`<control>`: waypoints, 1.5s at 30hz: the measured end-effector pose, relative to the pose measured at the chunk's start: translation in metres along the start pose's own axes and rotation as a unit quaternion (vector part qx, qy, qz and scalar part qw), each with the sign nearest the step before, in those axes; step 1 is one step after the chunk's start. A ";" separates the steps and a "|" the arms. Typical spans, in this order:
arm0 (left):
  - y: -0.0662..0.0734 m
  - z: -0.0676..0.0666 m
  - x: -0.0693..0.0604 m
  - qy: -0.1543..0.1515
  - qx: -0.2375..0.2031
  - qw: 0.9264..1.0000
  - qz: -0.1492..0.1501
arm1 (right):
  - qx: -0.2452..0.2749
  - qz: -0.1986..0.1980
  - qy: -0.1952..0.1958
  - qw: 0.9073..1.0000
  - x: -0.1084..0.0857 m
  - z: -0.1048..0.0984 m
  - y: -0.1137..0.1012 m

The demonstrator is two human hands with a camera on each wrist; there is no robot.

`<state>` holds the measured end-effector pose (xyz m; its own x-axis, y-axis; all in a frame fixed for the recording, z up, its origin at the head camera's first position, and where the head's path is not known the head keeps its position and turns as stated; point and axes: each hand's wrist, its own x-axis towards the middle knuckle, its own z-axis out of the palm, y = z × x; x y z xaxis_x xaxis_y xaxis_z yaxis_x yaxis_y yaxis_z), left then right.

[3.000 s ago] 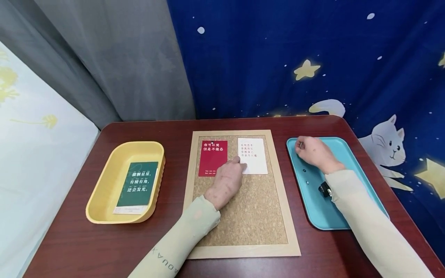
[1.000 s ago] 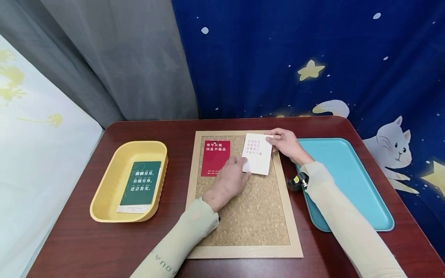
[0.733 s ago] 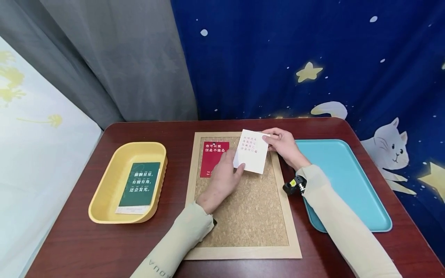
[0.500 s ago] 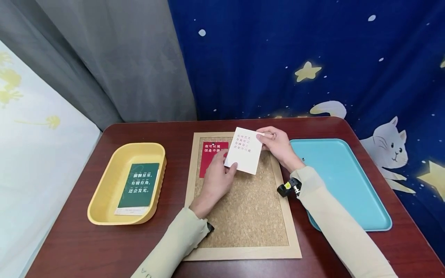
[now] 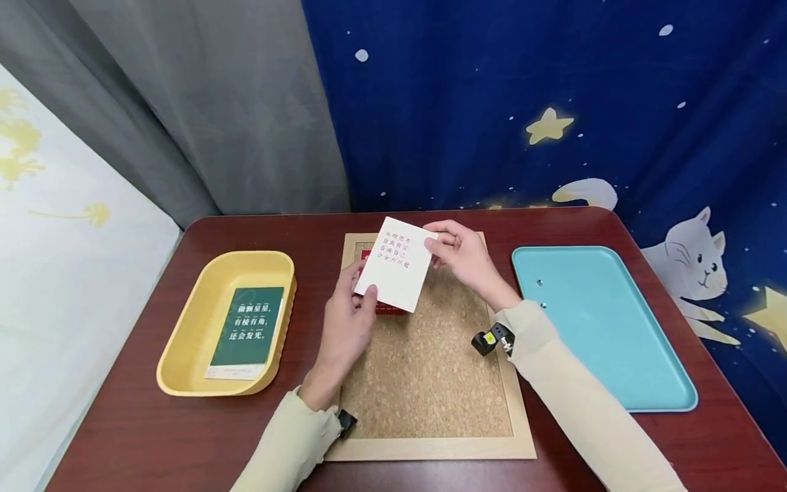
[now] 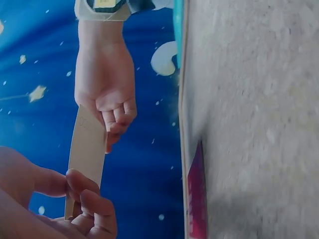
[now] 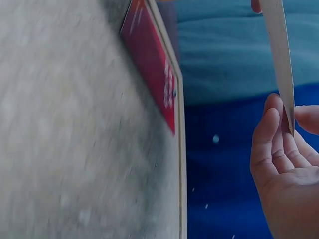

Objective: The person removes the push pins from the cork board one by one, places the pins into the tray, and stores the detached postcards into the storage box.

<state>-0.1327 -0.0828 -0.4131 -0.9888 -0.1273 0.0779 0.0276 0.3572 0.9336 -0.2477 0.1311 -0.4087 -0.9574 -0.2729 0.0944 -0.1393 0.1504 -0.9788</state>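
Note:
Both hands hold a white card (image 5: 395,270) with red writing, tilted and raised above the framed corkboard (image 5: 443,383). My left hand (image 5: 346,324) pinches its lower left corner between thumb and fingers. At the upper right corner, my right hand (image 5: 464,256) grips the card with its thumb on the printed face. The left wrist view shows the plain back of the white card (image 6: 87,144). On the board lies a red card (image 5: 393,309), mostly covered by the white one in the head view; the right wrist view shows the red card (image 7: 149,59) below the raised card.
Left of the board stands a yellow bin (image 5: 184,342) with a green card (image 5: 249,324) in it. A turquoise tray (image 5: 615,328) with small pins (image 5: 540,282) lies to the right. A blue starry curtain (image 5: 443,102) hangs behind the table (image 5: 154,424).
My right hand has come from the tray and taken hold of the white card's corner. The card has risen off the board and moved left with both hands, over the red card.

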 end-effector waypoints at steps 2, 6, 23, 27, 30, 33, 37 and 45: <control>0.000 -0.007 -0.003 0.007 -0.014 1.000 -0.005 | 0.010 -0.014 -0.010 1.000 0.001 0.007 -0.003; -0.002 -0.021 -0.008 0.025 -0.034 0.999 -0.007 | 0.025 -0.032 -0.032 0.999 0.005 0.023 -0.010; -0.008 -0.072 -0.039 0.122 -0.013 0.992 -0.006 | 0.032 -0.054 -0.095 0.994 0.009 0.088 -0.027; -0.012 -0.080 -0.041 0.146 -0.004 0.989 0.000 | 0.035 -0.051 -0.110 0.992 0.010 0.099 -0.029; -0.015 -0.086 -0.042 0.158 0.001 0.987 0.001 | 0.041 -0.050 -0.119 0.991 0.011 0.106 -0.033; -0.017 -0.092 -0.043 0.166 -0.007 0.986 -0.002 | 0.039 -0.049 -0.128 0.990 0.012 0.114 -0.037; -0.018 -0.100 -0.046 0.183 -0.041 0.982 -0.017 | 0.033 -0.048 -0.142 0.988 0.013 0.124 -0.040; -0.020 -0.112 -0.051 0.217 -0.025 0.976 -0.020 | 0.026 -0.048 -0.156 0.986 0.015 0.146 -0.041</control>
<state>-0.0668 -0.1869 -0.3971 -0.8348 -0.5229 0.1723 0.0084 0.3009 0.9536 -0.2192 -0.0175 -0.3937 -0.8146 -0.5643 0.1343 -0.2047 0.0631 -0.9768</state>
